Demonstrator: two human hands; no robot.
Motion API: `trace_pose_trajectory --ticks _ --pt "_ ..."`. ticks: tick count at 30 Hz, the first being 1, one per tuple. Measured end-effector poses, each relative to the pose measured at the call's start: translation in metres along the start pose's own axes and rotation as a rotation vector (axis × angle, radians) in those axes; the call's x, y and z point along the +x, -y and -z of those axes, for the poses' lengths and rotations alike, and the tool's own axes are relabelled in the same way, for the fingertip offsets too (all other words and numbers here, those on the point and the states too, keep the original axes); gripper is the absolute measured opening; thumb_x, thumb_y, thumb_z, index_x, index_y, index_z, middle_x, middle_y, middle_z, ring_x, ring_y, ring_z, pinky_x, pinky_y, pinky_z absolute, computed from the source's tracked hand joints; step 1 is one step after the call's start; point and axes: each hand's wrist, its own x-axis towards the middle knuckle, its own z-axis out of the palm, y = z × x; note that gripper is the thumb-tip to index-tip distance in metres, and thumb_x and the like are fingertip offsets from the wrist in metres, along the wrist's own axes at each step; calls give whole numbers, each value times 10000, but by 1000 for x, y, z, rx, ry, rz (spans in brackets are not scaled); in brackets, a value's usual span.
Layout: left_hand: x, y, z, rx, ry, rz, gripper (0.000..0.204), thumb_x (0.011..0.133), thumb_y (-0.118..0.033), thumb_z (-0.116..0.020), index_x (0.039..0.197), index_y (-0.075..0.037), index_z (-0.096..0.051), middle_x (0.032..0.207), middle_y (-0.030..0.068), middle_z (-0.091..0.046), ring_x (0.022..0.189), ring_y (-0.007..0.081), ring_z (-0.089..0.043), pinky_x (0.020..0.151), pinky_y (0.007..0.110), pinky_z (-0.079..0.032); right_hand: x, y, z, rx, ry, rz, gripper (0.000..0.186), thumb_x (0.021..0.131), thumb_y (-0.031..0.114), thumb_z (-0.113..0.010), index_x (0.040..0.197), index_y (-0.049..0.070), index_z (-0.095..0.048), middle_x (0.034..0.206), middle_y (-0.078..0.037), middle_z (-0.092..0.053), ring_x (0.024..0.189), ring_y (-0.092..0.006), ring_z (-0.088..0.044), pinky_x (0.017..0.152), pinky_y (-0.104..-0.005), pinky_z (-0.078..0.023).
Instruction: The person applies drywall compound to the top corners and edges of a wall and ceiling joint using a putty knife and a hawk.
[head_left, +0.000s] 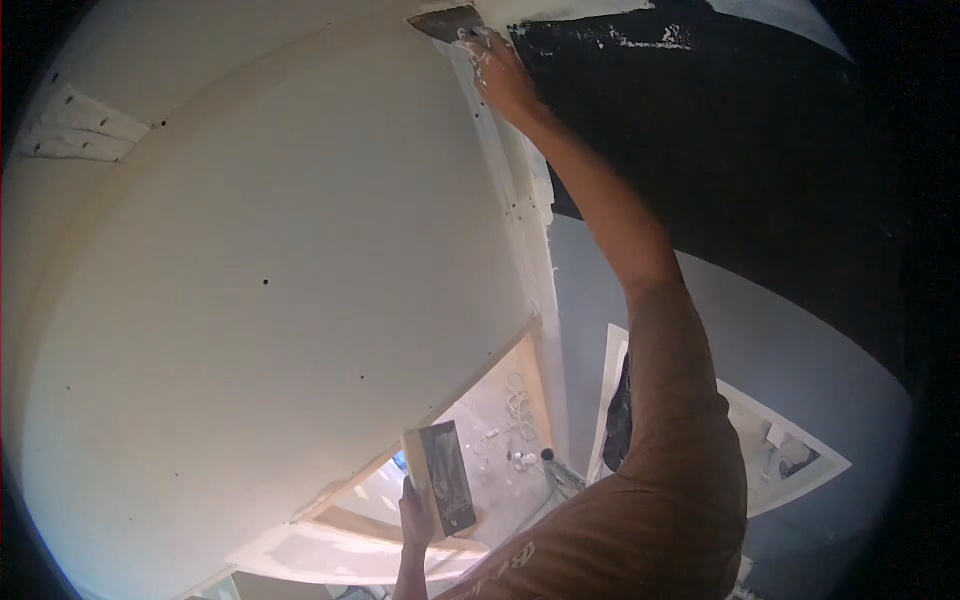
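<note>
High up at the corner between the pale wall panel (290, 230) and the dark wall section (730, 120), my right hand (507, 80) is closed around a wide putty knife (446, 22). Its blade lies against the surface near the seam, and white compound smears my fingers. The handle is mostly hidden by the hand. Down low, my left hand (415, 517) grips a box-shaped mud pan (447, 478) from its left side. The pan's dark inner face shows, with greyish-white residue on it.
A vertical seam (515, 190) with white compound and screw dots runs below the knife. Behind the pan is a wood-framed opening (540, 395), with a white cord (517, 400) on the floor beyond. At right, a white-framed opening (800, 490) cuts the grey wall (790, 345).
</note>
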Motion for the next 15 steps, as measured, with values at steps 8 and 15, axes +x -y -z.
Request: trace_pose_trajectory --ticks 8,15 --pt "-15 -2 -5 -26 -120 -44 349 1056 -259 -444 1190 59 -499 883 264 -646 785 389 -655 691 451 -500 14 -14 -42 23 -66 -115 624 791 42 -694 1386 63 -505 1311 -225 -472 1079 -397 -574 957 -454 -501" --pt "-13 12 -15 -9 -134 -123 394 1060 -278 -440 1209 83 -490 871 262 -641 810 347 -656 698 423 -501 -8 -7 -47 67 -1 -137 629 812 50 -706 1407 34 -502 1402 -246 -468 1308 -411 -466 1069 -443 -456"
